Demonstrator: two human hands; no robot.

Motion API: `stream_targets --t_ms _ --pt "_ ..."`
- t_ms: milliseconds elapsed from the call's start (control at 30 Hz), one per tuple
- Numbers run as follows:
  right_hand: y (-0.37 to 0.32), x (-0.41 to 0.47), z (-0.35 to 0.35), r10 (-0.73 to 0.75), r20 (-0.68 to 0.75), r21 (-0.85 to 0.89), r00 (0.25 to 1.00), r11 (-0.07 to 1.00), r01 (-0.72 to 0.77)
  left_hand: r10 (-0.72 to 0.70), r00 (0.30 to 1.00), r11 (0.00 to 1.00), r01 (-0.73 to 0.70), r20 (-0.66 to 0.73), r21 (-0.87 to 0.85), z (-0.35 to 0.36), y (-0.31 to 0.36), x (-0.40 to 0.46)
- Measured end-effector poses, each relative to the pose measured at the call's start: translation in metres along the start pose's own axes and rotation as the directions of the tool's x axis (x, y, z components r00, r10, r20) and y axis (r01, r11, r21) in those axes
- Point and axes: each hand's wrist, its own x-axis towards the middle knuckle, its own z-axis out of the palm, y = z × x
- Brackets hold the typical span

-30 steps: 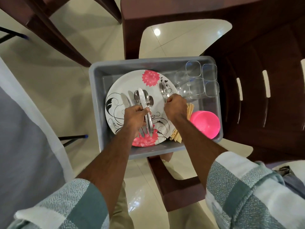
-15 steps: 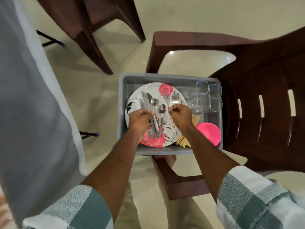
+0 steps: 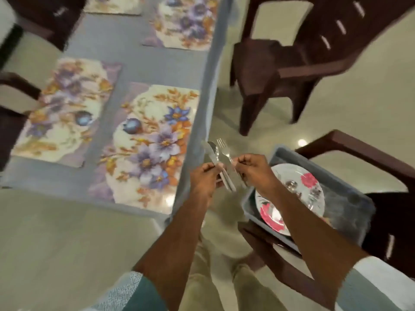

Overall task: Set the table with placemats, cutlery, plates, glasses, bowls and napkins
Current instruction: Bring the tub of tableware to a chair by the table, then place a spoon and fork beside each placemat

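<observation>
- Far left, the bench (image 3: 134, 63) under its grey cloth already carries four floral placemats; the nearest placemat (image 3: 148, 144) lies at the near right corner, bare of cutlery, and we judge it the likely first place to set.
- Our left hand (image 3: 205, 179) hovers just off the bench's right edge, fingers curled round a knife (image 3: 211, 154) and a spoon (image 3: 216, 151) held together, heads pointing away from us.
- Just beside it, our right hand (image 3: 251, 170) pinches a fork (image 3: 224, 150) by its handle, tines up and away.
- To lay these well, we should carry them over the mat, then set each piece down alone beside where the plate will sit, so they do not clatter or cross.
- To the right, the grey tub (image 3: 350, 198) rests on a brown chair (image 3: 370, 153); its flowered plate (image 3: 312, 185) holds more cutlery, blurred.
</observation>
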Motion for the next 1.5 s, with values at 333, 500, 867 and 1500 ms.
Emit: stream_targets --t_ms 333,500,867,1500 --pt "-0.064 0.022 0.202 -0.035 0.243 -0.290 0.970 0.951 0.107 0.021 0.970 0.960 -0.087 -0.241 -0.267 -0.165 0.059 -0.003" --pt "-0.072 0.047 0.239 -0.016 0.195 -0.415 0.981 0.905 0.098 -0.018 0.970 0.967 -0.046 -0.244 -0.252 -0.206 0.070 0.027" --pt "-0.108 0.129 0.212 -0.061 0.001 -0.671 0.998 0.740 0.045 -0.048 0.979 0.946 -0.019 -0.197 -0.324 -0.200 0.098 0.073" --pt "-0.156 0.287 0.217 0.032 0.288 -0.809 0.957 0.542 0.226 -0.113 0.892 0.950 -0.033 -0.438 -0.311 -0.153 0.154 0.147"
